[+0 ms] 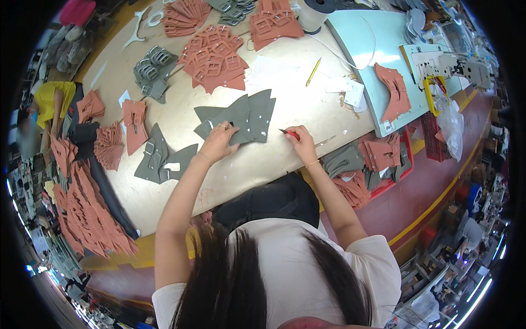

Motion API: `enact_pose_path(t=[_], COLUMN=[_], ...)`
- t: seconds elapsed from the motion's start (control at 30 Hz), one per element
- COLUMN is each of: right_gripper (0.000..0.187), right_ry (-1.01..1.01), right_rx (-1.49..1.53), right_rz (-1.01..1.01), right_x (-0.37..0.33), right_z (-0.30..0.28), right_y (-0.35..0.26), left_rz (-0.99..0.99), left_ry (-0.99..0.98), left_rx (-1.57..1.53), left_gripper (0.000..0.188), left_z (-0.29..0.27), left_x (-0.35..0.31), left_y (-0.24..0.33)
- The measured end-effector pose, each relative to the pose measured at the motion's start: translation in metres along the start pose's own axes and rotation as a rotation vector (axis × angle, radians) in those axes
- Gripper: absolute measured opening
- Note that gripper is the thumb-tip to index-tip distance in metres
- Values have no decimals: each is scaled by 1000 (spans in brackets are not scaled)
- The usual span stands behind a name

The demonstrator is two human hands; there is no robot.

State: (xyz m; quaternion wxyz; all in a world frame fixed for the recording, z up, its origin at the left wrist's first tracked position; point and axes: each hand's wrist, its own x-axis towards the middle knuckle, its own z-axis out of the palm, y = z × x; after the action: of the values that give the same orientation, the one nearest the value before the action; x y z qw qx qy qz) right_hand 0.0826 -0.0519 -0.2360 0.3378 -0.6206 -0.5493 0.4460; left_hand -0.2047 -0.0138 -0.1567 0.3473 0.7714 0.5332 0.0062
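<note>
A fanned stack of grey-green cut shoe pieces (pixel 253 118) lies in front of me on the pale table. On its left part is my left hand (pixel 219 141), fingers bent and closed on the pieces; a small dark spot shows at its fingertips. Just right of the stack, my right hand (pixel 302 147) is closed round a small red-handled tool (pixel 292 134), its dark, pointed tip turned toward the pieces. The tool's exact kind is too small to make out. Left of my left forearm lie grey-green pieces with a buckle (pixel 155 157).
Rust-coloured buckled pieces (pixel 213 57) lie in bundles across the far table, near grey-green buckled pieces (pixel 155 71). A yellow pen (pixel 313 72) lies farther back. On the right are a sewing machine (pixel 457 68) and a red crate (pixel 402 175) of pieces. A person in yellow (pixel 55 101) works at left.
</note>
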Motion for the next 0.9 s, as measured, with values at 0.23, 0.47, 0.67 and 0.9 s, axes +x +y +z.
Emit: enact_pose_path(t=[0.23, 0.47, 0.67, 0.9], right_gripper=[12, 11, 12, 12], right_ry=[-140, -384, -524, -573], right_rx=[-78, -400, -592, -699], right_rz=[-73, -628, -961, -980], right_x=[-17, -39, -30, -37], right_z=[6, 66, 127, 129], right_y=[-12, -33, -42, -40], left_rz=[184, -184, -280, -331], left_ry=[-219, 216, 196, 137], left_rx=[368, 305, 362, 303], left_gripper=[44, 56, 55, 50], left_z=[17, 98, 123, 122], left_x=[-104, -123, -119, -118], left_y=[-32, -55, -70, -70])
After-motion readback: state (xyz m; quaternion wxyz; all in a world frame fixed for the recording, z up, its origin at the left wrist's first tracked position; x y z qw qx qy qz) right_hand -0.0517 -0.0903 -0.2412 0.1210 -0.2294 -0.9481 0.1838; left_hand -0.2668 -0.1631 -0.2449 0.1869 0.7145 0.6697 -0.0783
